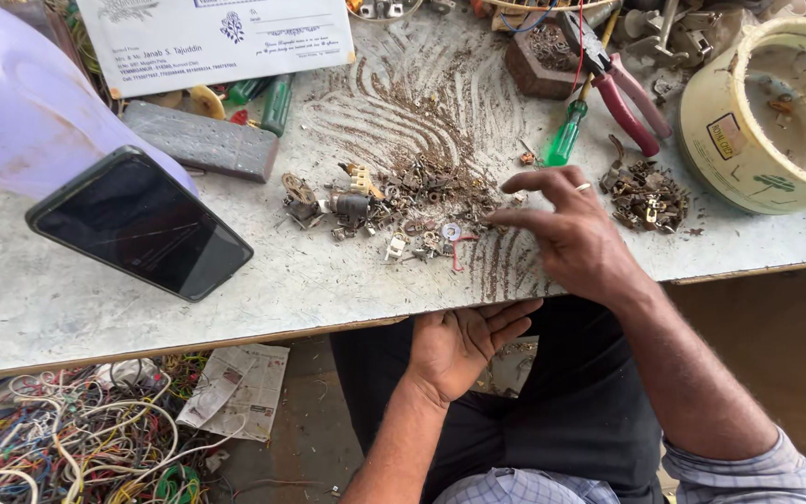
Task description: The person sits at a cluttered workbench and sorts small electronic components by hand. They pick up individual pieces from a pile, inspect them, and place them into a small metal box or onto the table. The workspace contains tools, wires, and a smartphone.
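Note:
My right hand (566, 224) lies flat on the worn workbench (67, 299), fingers spread, its fingertips touching a scattered heap of small metal scraps and switch parts (394, 205). A ring shows on one finger. My left hand (459, 341) is cupped palm-up just below the bench's front edge, under the heap, with nothing visible in it. Rusty dust is streaked across the bench top in finger-drawn lines behind the heap.
A black phone (142, 224) leans at the left beside a grey block (202, 140). Red-handled pliers (627, 93), a green screwdriver (566, 135), a second scrap pile (646, 194) and a cream tub (767, 112) stand at the right. Tangled wires (76, 439) and newspaper cover the floor.

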